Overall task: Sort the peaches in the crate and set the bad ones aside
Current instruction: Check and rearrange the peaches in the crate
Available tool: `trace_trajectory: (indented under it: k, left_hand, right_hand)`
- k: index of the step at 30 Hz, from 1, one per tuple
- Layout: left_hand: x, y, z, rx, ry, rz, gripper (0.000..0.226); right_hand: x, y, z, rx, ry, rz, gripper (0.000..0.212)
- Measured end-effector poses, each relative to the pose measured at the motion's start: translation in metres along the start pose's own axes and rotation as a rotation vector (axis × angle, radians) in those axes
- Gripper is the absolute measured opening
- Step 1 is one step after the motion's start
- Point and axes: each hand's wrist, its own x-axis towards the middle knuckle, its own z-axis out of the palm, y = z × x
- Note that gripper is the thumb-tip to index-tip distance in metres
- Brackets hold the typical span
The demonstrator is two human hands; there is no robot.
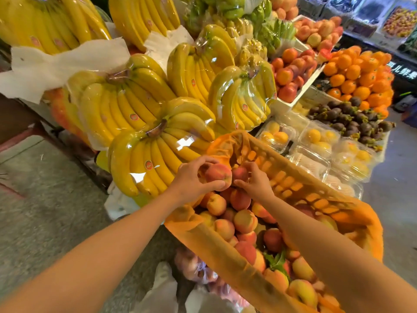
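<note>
An orange plastic crate [291, 177] lined with orange film stands in front of me, filled with several pink-yellow peaches [244, 220]. My left hand [191, 177] grips one peach [218, 175] above the crate's far left corner, fingers curled round it. Right beside it, my right hand [256, 181] holds a second, redder peach [239, 173] with thumb and fingers round it. The two held peaches nearly touch. Both forearms reach in from the bottom of the view, and the right one hides part of the crate's contents.
Wrapped banana bunches [144, 123] are stacked just left of and behind the crate. Clear boxes of yellow fruit [316, 141] lie to its right, with mangosteens [347, 118] and oranges [358, 75] beyond. A plastic bag of peaches [194, 265] sits on the floor below the crate.
</note>
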Motion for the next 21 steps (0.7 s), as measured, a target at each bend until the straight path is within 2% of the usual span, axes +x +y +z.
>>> trace_trajectory:
  k: [5,8,11,14,17,19,21]
  left_hand:
    - [-0.005,0.001,0.006,-0.011,0.052,-0.048,0.06]
    - [-0.007,0.002,0.009,-0.004,0.073,-0.092,0.062]
    - [-0.007,0.007,0.012,0.01,0.084,-0.123,0.061]
    - [-0.006,0.012,0.014,0.028,0.083,-0.147,0.06]
    - [-0.003,0.016,0.016,0.015,0.083,-0.172,0.059]
    - [-0.001,0.017,0.017,0.008,0.08,-0.183,0.059]
    - [-0.001,0.019,0.018,0.028,0.071,-0.184,0.057]
  right_hand:
    - [0.012,0.008,0.013,-0.177,-0.05,-0.073,0.05]
    - [0.017,0.012,0.005,-0.16,-0.093,-0.126,0.044]
    - [0.016,0.011,-0.014,0.016,-0.091,-0.185,0.043]
    - [0.008,-0.001,-0.038,0.331,-0.191,-0.282,0.035]
    - [-0.005,-0.02,-0.06,0.571,-0.396,-0.337,0.052]
    - [-0.014,-0.032,-0.066,0.531,-0.507,-0.399,0.061]
    - [-0.018,-0.039,-0.063,0.402,-0.467,-0.483,0.066]
